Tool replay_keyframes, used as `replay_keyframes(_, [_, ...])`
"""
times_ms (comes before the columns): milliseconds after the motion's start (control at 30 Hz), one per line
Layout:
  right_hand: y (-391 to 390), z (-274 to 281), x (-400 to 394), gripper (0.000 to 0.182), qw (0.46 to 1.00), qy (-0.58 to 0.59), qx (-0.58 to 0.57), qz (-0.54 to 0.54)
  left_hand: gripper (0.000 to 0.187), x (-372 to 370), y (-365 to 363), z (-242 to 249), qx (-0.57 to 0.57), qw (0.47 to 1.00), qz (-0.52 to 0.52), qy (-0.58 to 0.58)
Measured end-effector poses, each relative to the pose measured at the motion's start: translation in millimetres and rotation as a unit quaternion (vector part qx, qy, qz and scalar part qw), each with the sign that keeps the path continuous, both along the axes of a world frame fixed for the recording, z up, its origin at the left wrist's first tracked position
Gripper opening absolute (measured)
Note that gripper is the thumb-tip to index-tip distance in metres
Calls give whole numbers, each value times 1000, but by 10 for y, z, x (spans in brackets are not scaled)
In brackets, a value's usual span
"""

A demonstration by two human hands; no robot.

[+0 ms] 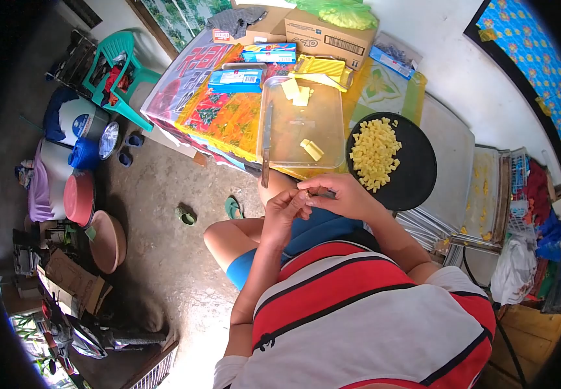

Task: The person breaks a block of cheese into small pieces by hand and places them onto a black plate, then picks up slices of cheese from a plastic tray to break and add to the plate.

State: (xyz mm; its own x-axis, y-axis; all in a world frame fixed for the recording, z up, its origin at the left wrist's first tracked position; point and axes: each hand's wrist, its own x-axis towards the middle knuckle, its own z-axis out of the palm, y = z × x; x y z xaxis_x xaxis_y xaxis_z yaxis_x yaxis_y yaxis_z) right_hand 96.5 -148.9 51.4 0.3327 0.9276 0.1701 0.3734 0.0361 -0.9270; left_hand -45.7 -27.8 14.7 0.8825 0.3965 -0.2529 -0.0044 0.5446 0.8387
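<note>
In the head view, the left hand and right hand are meeting just short of the tray, fingers curling and fingertips coming together — whether they are pinching anything small, I cannot tell. The knife is lying along the tray's left side, its handle jutting past the near edge. Yellow slabs are resting toward the far end; a yellow block is lying nearer. To the right, a black round plate is holding yellow cubes — heaping mostly on its left half.
</note>
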Motion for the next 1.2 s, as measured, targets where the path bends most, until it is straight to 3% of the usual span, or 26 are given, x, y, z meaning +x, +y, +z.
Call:
replay_keyframes(133, [-19, -28, 35, 27, 998, 56, -16, -15, 28, -22, 12, -11, 5, 1000, -2, 9])
replay_keyframes(233, [-92, -50, 271, 23, 986, -70, 2, -154, 30, -13, -4, 50, -14, 1000, 8, 23])
replay_keyframes(367, [-393, -300, 787, 23, 916, -183, -116, -338, 30, -15, 13, 39, -11, 1000, 6, 27])
replay_keyframes(467, [-591, -389, 1016, 26, 877, -215, -178, -392, 28, -12, 23, 18, -7, 1000, 2, 23])
replay_keyframes(667, [-738, -463, 1162, 31, 866, -227, -210, -394, 25, -6, 16, 38, -1, 1000, -4, 23])
replay_keyframes(867, [-620, -454, 1118, 29, 882, -225, -150, -387, 24, -6, 33, 27, 1, 1000, -4, 24])
replay_keyframes(967, [-352, -533, 980, 29, 923, -200, -70, -322, 24, -2, 32, 28, 1, 1000, -1, 27])
replay_keyframes(1100, [88, -631, 673, 31, 955, -215, -84, -187, 24, 2, 43, 17, 1, 1000, 3, 28])
replay_keyframes(1200, [366, -756, 597, 33, 950, -204, -122, -201, 24, -24, 65, 13, -4, 1000, 8, 27])
